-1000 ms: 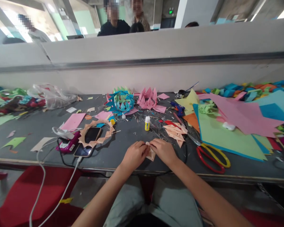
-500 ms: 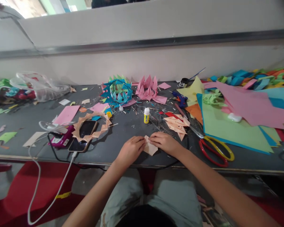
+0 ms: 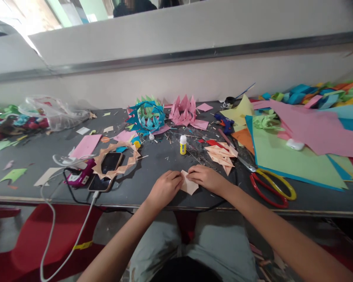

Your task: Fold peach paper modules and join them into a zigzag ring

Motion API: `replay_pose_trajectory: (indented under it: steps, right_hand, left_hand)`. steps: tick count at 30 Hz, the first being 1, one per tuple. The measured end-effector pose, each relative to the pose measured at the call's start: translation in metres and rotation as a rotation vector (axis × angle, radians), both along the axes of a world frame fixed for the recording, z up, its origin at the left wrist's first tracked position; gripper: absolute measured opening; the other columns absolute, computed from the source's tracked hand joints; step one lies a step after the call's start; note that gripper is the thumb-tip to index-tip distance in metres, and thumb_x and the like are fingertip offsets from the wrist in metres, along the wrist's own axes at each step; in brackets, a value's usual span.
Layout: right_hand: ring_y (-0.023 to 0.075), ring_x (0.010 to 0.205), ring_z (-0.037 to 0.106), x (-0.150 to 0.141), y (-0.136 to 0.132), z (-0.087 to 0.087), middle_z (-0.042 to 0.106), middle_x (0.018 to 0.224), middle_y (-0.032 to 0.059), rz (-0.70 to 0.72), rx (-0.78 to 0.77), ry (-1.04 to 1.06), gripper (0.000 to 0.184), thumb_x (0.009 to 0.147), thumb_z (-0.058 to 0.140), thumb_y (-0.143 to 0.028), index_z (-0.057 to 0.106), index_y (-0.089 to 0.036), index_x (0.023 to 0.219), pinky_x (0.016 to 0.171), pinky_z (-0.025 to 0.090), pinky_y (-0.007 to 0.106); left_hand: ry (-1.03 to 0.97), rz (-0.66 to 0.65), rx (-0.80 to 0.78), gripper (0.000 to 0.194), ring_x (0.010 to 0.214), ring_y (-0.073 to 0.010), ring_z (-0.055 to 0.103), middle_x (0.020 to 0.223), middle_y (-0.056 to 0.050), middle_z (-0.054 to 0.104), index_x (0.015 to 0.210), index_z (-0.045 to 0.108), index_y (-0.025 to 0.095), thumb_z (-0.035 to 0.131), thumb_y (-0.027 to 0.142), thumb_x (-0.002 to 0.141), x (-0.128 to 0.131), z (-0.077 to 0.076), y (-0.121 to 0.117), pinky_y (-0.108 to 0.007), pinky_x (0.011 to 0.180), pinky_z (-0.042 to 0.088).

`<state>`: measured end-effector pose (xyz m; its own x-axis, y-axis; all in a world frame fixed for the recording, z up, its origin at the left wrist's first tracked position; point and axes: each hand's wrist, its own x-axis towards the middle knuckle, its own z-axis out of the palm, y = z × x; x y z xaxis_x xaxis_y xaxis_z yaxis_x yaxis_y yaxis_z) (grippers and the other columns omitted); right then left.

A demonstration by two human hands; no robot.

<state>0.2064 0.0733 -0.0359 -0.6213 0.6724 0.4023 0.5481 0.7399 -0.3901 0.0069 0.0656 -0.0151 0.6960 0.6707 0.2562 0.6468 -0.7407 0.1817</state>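
A small peach paper piece (image 3: 190,187), partly folded, lies on the dark table near its front edge. My left hand (image 3: 167,187) pinches its left side with curled fingers. From the other side my right hand (image 3: 206,178) presses its fingers on the paper's upper right part. Both sets of fingertips hide some of the folds. Just beyond the hands stands a capped glue stick (image 3: 183,145), upright. Several folded peach pieces (image 3: 222,154) lie to the right, and a peach zigzag paper ring (image 3: 131,162) rests partly over a phone (image 3: 111,162) on the left.
Scissors (image 3: 272,186) with red and yellow handles lie at right beside stacked coloured sheets (image 3: 297,168). Blue and pink folded paper crowns (image 3: 182,111) stand near the wall. A purple power adapter (image 3: 80,176) with a white cable (image 3: 54,231) sits at left; the cable hangs over the edge.
My hands stay on the peach paper, with the fingers shifted slightly and a little more of its upper edge showing. The whole view has moved slightly.
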Motion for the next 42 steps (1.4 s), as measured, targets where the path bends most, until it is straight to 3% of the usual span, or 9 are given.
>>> replay_pose_trajectory:
  steps: [14, 20, 25, 31, 36, 42]
  right_hand:
    - [0.0164, 0.092, 0.055, 0.001, 0.001, 0.003, 0.065, 0.102, 0.0067, 0.042, -0.048, -0.022, 0.025, 0.088, 0.041, -0.024, 0.065, -0.016, 0.090, 0.081, 0.045, 0.031]
    - [0.0170, 0.086, 0.056, 0.001, -0.001, 0.017, 0.067, 0.092, 0.0042, 0.024, -0.088, -0.091, 0.023, 0.086, 0.045, -0.024, 0.067, -0.018, 0.089, 0.079, 0.045, 0.032]
    - [0.0164, 0.073, 0.056, 0.011, -0.011, 0.029, 0.068, 0.075, 0.0035, -0.010, -0.095, -0.150, 0.031, 0.088, 0.041, -0.026, 0.069, -0.019, 0.076, 0.074, 0.044, 0.031]
    - [0.0166, 0.077, 0.057, -0.010, -0.008, 0.021, 0.065, 0.081, 0.0068, -0.156, -0.065, -0.267, 0.035, 0.089, 0.037, -0.029, 0.056, -0.015, 0.116, 0.070, 0.043, 0.028]
    - [0.0165, 0.075, 0.056, -0.022, -0.004, 0.016, 0.063, 0.076, 0.0060, -0.204, -0.059, -0.322, 0.033, 0.089, 0.038, -0.029, 0.060, -0.018, 0.110, 0.067, 0.042, 0.026]
    - [0.0177, 0.078, 0.056, -0.019, -0.007, 0.017, 0.063, 0.080, 0.0072, -0.195, -0.073, -0.324, 0.034, 0.088, 0.040, -0.027, 0.058, -0.017, 0.114, 0.069, 0.041, 0.027]
  left_hand:
    - [-0.059, -0.059, -0.030, 0.022, 0.094, -0.0156, 0.054, 0.101, -0.006, 0.062, 0.091, 0.060, 0.015, 0.039, 0.022, 0.089, 0.000, -0.002, 0.003, -0.029, 0.084, 0.045]
    - [0.091, 0.002, -0.052, 0.027, 0.091, -0.0173, 0.056, 0.094, -0.007, 0.064, 0.093, 0.058, 0.015, 0.033, 0.026, 0.090, 0.001, 0.009, 0.003, -0.031, 0.078, 0.044]
    - [0.127, -0.038, -0.098, 0.033, 0.111, -0.0199, 0.047, 0.119, -0.007, 0.056, 0.113, 0.051, 0.017, 0.036, 0.033, 0.089, -0.006, 0.013, -0.004, -0.035, 0.088, 0.039]
    - [0.125, -0.060, -0.103, 0.042, 0.119, -0.0230, 0.040, 0.124, -0.010, 0.051, 0.116, 0.050, 0.014, 0.034, 0.041, 0.088, -0.009, 0.016, -0.010, -0.038, 0.094, 0.036]
    - [0.095, -0.050, -0.094, 0.046, 0.112, -0.0240, 0.045, 0.120, -0.013, 0.052, 0.118, 0.049, 0.012, 0.038, 0.043, 0.085, -0.010, 0.014, -0.017, -0.039, 0.092, 0.039]
    - [-0.056, 0.108, -0.140, 0.034, 0.112, -0.0223, 0.044, 0.117, -0.010, 0.054, 0.111, 0.056, 0.017, 0.038, 0.032, 0.087, -0.022, 0.008, -0.034, -0.041, 0.093, 0.038]
